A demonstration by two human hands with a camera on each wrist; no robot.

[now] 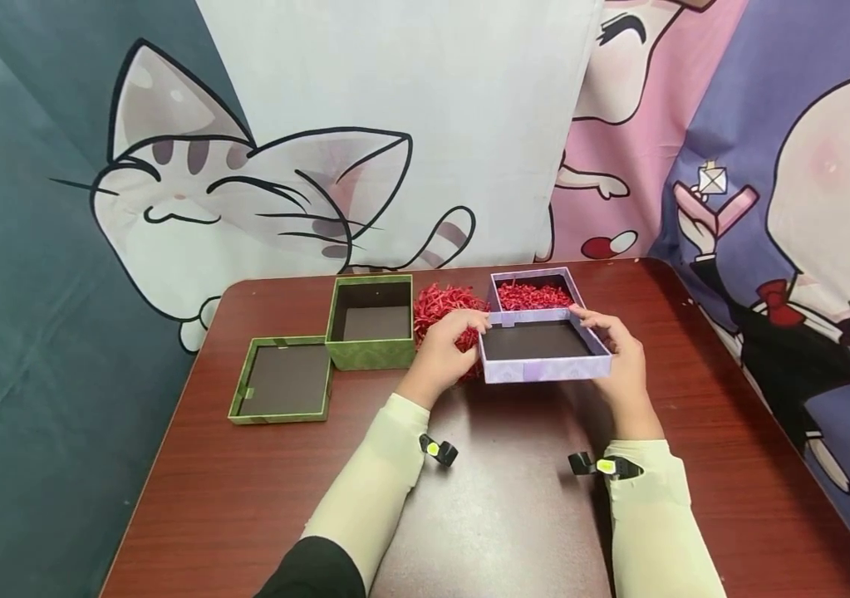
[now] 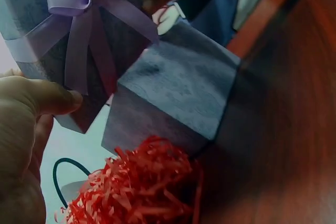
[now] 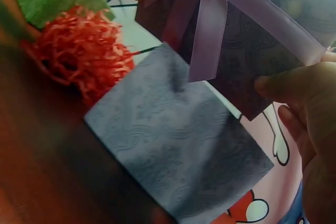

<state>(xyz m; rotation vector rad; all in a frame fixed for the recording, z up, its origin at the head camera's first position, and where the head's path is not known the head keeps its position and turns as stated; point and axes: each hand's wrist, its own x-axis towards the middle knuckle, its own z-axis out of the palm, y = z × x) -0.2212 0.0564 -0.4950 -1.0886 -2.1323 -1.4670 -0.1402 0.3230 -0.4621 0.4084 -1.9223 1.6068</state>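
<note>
Both hands hold a purple gift box lid (image 1: 547, 370) above the table, its dark inside turned toward the head view. My left hand (image 1: 441, 353) grips its left side and my right hand (image 1: 622, 370) its right side. On the lid's outer face, a lilac ribbon bow (image 2: 79, 3) shows in the wrist views. Just behind the lid stands the matching purple box (image 3: 178, 129), open at the top, with red shredded paper (image 1: 533, 296) inside. The lid hides part of the box's front in the head view.
A loose heap of red shredded paper (image 1: 441, 304) lies left of the purple box. Farther left are an open green box (image 1: 370, 355) and its green lid (image 1: 282, 382), inside up, on the brown table (image 1: 230, 498). A printed cloth (image 1: 410, 83) hangs behind the table.
</note>
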